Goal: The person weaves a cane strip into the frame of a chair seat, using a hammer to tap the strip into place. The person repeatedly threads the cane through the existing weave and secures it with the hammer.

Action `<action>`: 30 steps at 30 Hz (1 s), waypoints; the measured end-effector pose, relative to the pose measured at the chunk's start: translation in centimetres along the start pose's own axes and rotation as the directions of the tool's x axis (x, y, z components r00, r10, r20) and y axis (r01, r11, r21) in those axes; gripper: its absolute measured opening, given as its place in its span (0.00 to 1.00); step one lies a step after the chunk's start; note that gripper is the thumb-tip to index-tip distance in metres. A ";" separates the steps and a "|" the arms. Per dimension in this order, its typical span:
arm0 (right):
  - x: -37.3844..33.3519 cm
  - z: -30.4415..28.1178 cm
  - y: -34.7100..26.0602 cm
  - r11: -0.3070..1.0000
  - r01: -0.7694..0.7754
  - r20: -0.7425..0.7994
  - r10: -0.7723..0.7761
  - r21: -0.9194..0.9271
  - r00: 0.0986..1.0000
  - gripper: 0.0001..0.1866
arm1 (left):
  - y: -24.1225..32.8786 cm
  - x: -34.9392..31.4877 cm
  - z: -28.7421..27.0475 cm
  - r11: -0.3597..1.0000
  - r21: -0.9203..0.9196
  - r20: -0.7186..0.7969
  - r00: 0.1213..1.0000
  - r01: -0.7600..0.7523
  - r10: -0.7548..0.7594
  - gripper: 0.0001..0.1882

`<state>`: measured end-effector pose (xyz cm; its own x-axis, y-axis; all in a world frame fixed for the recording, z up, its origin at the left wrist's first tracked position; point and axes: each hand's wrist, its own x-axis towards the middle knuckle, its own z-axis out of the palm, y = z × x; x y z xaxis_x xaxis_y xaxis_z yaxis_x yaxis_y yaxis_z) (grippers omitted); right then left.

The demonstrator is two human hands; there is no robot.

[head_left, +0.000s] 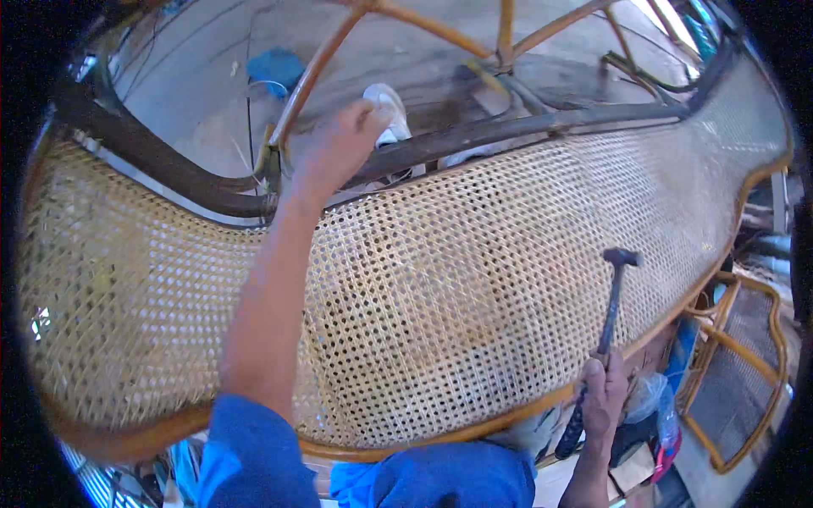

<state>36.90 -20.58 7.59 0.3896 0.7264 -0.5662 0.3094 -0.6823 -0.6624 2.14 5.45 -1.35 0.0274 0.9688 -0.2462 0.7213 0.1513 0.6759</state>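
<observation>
A wide panel of woven cane, framed in brown rattan, stretches across in front of me. My right hand is wrapped round the dark handle of a small hammer. The hammer's head points away from me, over the right part of the weave. Reaching across the cane, my left hand is above the dark far rail, its fingers curled closed. Whether something small is pinched in them cannot be made out. A white object, perhaps a shoe, shows just behind that hand.
Curved rattan poles rise beyond the far rail. A blue bag or cloth lies on the grey floor behind. At the right stands another cane-filled rattan frame, with clear plastic and other clutter beside it.
</observation>
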 end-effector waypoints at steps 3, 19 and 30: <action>-3.1 -4.0 4.4 0.994 0.085 -0.102 -0.079 0.061 0.992 0.09 | 2.7 -9.5 -2.7 0.985 -0.169 -0.227 0.974 -0.045 0.006 0.17; -11.4 -8.8 19.0 0.931 -0.017 -0.379 -0.132 -0.364 0.916 0.12 | -3.7 -37.8 -12.8 0.978 -0.203 -0.813 0.566 -0.048 -0.141 0.26; -15.2 -3.7 23.9 0.921 -0.066 -0.282 -0.050 -0.385 0.958 0.13 | -1.9 -35.0 -3.7 0.562 -0.826 -0.406 0.729 -0.035 -0.552 0.40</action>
<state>41.57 -48.19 2.19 0.6026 0.7064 -0.3712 0.5931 -0.7077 -0.3839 -2.72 -28.05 8.52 -0.6589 0.7019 -0.2705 -0.1675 0.2137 0.9624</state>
